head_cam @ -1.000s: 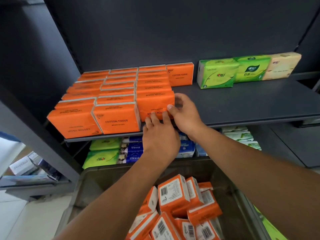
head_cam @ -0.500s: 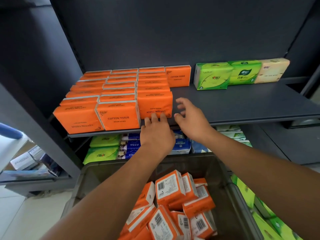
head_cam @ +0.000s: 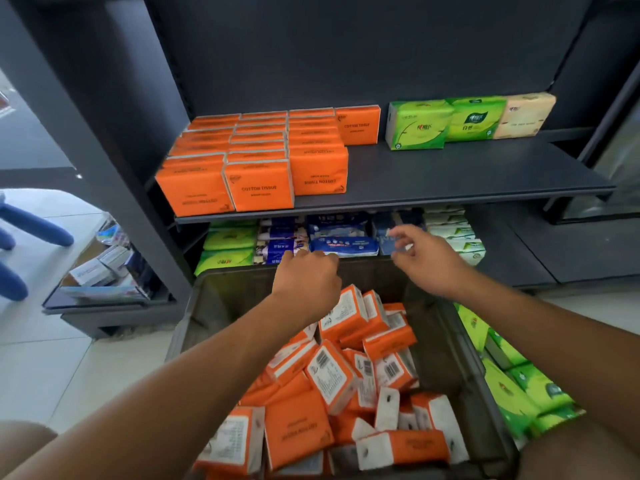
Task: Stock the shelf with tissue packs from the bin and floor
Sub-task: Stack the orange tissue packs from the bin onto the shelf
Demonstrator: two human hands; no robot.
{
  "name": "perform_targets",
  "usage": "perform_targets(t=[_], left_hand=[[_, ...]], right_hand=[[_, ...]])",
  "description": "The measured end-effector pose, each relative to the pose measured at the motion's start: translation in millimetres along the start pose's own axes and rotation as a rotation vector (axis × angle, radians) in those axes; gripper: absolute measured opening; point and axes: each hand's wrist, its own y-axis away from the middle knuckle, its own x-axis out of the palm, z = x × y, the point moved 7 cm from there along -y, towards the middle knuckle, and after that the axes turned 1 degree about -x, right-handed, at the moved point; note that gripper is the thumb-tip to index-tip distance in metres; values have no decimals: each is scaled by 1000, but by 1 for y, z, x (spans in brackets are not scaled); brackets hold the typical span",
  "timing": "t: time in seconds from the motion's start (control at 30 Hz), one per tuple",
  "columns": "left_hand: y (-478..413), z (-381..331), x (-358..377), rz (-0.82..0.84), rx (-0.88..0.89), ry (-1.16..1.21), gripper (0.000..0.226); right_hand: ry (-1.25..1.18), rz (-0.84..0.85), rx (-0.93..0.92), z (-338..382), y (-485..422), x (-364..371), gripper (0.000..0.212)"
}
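Note:
Rows of orange tissue packs stand on the left half of the dark shelf. The front pack of the third row sits a little behind the shelf edge. A dark bin below holds several loose orange packs. My left hand hovers over the bin's far rim with fingers loosely curled and holds nothing. Over the bin's far right corner my right hand hangs with spread, relaxed fingers, empty. Green packs lie on the floor right of the bin.
Green and beige tissue packs stand at the shelf's back right. The lower shelf holds green, blue and white packs. A side rack with small boxes stands at the left.
Both hands let go of the front orange pack on the shelf and dropped back down toward the bin. The view tilted downward.

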Motion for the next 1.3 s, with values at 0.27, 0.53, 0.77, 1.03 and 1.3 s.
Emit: perform_targets(t=[0.27, 0.53, 0.77, 1.03, 1.3], left_hand=[[46, 30, 25, 131, -93, 48, 33], [71, 64, 55, 204, -200, 92, 34], [76, 75, 83, 263, -228, 117, 34], [70, 63, 106, 316, -213, 118, 37], [57, 52, 115, 329, -221, 144, 36]], right_hand=[[311, 339, -93, 3, 62, 66, 44], [660, 524, -477, 20, 105, 146, 55], [900, 636, -753, 13, 126, 203, 52], [916, 650, -639, 4, 120, 236, 63], [1119, 562, -648, -3, 108, 255, 57]])
